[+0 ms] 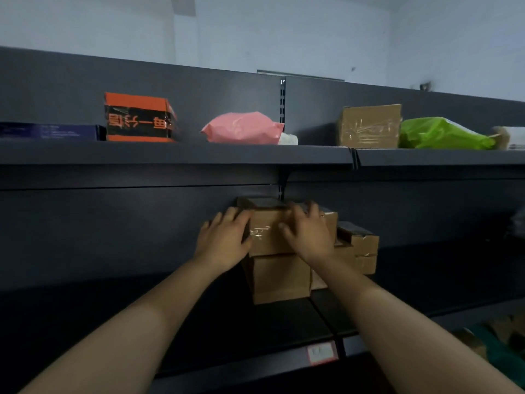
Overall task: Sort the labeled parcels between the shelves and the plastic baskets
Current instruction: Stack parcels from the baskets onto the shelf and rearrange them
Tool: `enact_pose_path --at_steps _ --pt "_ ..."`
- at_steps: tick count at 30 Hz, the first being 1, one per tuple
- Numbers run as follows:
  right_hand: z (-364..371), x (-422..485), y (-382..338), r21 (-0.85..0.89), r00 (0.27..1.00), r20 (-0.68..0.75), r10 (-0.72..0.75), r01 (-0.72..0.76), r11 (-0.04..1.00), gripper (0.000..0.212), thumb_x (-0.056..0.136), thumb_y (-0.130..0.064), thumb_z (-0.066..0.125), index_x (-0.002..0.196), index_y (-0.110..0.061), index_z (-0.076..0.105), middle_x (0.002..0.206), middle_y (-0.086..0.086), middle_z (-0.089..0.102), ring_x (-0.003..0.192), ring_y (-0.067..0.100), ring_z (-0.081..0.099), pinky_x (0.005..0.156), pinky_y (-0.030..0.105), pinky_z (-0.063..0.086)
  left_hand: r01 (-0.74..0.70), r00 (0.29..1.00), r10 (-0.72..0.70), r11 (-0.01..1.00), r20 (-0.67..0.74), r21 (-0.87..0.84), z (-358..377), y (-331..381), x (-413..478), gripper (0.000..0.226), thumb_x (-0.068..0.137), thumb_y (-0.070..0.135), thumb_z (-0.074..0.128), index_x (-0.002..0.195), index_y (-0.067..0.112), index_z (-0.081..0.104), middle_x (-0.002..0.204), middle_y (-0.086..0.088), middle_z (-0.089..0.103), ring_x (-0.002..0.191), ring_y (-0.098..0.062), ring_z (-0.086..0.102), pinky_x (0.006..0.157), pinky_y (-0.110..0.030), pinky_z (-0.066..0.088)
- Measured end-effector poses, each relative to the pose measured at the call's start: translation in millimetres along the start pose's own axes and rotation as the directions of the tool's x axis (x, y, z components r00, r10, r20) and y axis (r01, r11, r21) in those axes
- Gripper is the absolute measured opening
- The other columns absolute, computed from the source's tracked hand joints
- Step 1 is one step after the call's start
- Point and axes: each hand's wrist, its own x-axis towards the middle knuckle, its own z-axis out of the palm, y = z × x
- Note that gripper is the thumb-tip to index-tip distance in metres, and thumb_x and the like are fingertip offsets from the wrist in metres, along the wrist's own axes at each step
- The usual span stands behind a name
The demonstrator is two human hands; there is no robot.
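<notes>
A taped cardboard box (267, 234) sits on top of a larger plain cardboard box (279, 278) on the middle shelf (199, 331). My left hand (224, 241) presses flat against the upper box's left side. My right hand (308, 233) lies over its top and front right, fingers spread. Both hands clasp that upper box between them. To the right, smaller taped boxes (362, 247) stand stacked against the pair.
The upper shelf (176, 156) carries a dark blue flat box (51, 131), an orange and black box (139, 118), a pink mailer bag (243, 127), a taped brown box (369, 126) and a green mailer bag (443, 135). A red-edged label (322, 354) marks the shelf lip. Blurred parcels (494, 339) lie at lower right.
</notes>
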Motion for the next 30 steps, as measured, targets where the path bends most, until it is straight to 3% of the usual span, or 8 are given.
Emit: enact_pose_path --at_steps 4,7,9,13,18,23,27,30 --pt "12.1 25.8 5.6 0.027 0.998 0.054 0.03 -0.032 0.999 0.055 0.097 -0.049 0.043 0.147 -0.029 0.032 0.15 0.018 0.029 0.134 0.036 0.037 0.104 0.041 0.04 0.194 0.979 -0.154 0.907 0.134 -0.374 15.2 2.7 42.1 0.063 0.093 0.04 0.052 0.148 0.032 0.021 0.15 -0.008 0.023 0.133 -0.034 0.034 0.107 -0.043 0.035" --pt "19.7 25.5 2.8 0.042 0.997 0.078 -0.014 0.011 0.999 0.055 0.096 -0.05 0.046 0.144 -0.026 0.036 0.139 0.015 0.04 0.123 0.033 0.047 0.098 0.038 0.045 0.465 0.882 -0.315 0.461 0.351 -0.756 20.6 6.6 51.6 0.06 0.094 0.049 0.045 0.148 0.032 0.023 0.146 -0.007 0.036 0.124 -0.03 0.044 0.094 -0.039 0.04" --pt "21.4 20.5 0.3 0.099 0.997 0.051 -0.059 0.054 0.994 0.057 0.094 -0.048 0.052 0.143 -0.025 0.038 0.137 0.013 0.038 0.117 0.032 0.052 0.095 0.035 0.046 0.57 0.791 -0.368 0.156 0.488 -0.807 22.0 4.8 47.0 0.06 0.092 0.058 0.042 0.143 0.027 0.034 0.128 -0.006 0.051 0.096 -0.021 0.053 0.072 -0.034 0.043" --pt "18.4 11.4 -1.9 0.248 0.997 0.013 -0.082 0.077 0.966 0.047 0.094 -0.037 0.057 0.137 -0.022 0.045 0.136 0.008 0.036 0.115 0.025 0.051 0.093 0.028 0.043 0.603 0.707 -0.386 -0.109 0.593 -0.79 29.4 -6.7 43.0 0.059 0.085 0.062 0.05 0.126 0.02 0.05 0.098 -0.005 0.06 0.082 -0.021 0.055 0.06 -0.031 0.04" --pt "16.4 7.4 -8.6 0.355 0.995 -0.059 -0.075 0.091 0.931 0.028 0.094 -0.027 0.059 0.12 -0.015 0.055 0.125 0.003 0.042 0.106 0.015 0.048 0.088 0.021 0.038 0.641 0.705 -0.263 -0.158 0.658 -0.751 34.2 -15.8 37.6 0.055 0.081 0.064 0.054 0.122 0.027 0.055 0.113 -0.01 0.062 0.1 -0.029 0.058 0.075 -0.04 0.045" --pt "19.9 4.3 -24.0 0.381 0.977 -0.124 -0.171 0.206 0.901 0.022 0.093 -0.022 0.06 0.112 -0.011 0.059 0.114 0.0 0.046 0.099 0.009 0.047 0.084 0.02 0.037 0.435 0.791 -0.375 -0.212 0.484 -0.875 30.8 -38.8 27.6 0.032 0.085 0.041 0.057 0.117 0.043 0.056 0.118 -0.01 0.063 0.101 -0.032 0.061 0.075 -0.048 0.054" --pt "33.7 -3.5 -47.9 0.447 0.967 -0.094 -0.239 0.255 0.857 0.027 0.092 -0.024 0.062 0.117 -0.013 0.059 0.121 0.001 0.046 0.107 0.013 0.049 0.093 0.031 0.047 0.368 0.755 -0.463 -0.287 0.465 -0.884 13.5 -57.1 1.2 0.033 0.085 0.038 0.054 0.118 0.042 0.058 0.11 -0.007 0.065 0.092 -0.028 0.063 0.069 -0.041 0.054" --pt "40.7 -8.9 -74.2 0.484 0.952 -0.059 -0.3 0.29 0.826 0.029 0.092 -0.024 0.062 0.119 -0.013 0.06 0.12 0.004 0.049 0.111 0.018 0.052 0.096 0.032 0.047 0.358 0.703 -0.56 -0.255 0.439 -0.898 -0.6 -77.0 -21.8 0.035 0.083 0.039 0.055 0.118 0.038 0.06 0.106 -0.007 0.065 0.091 -0.028 0.063 0.071 -0.042 0.055"
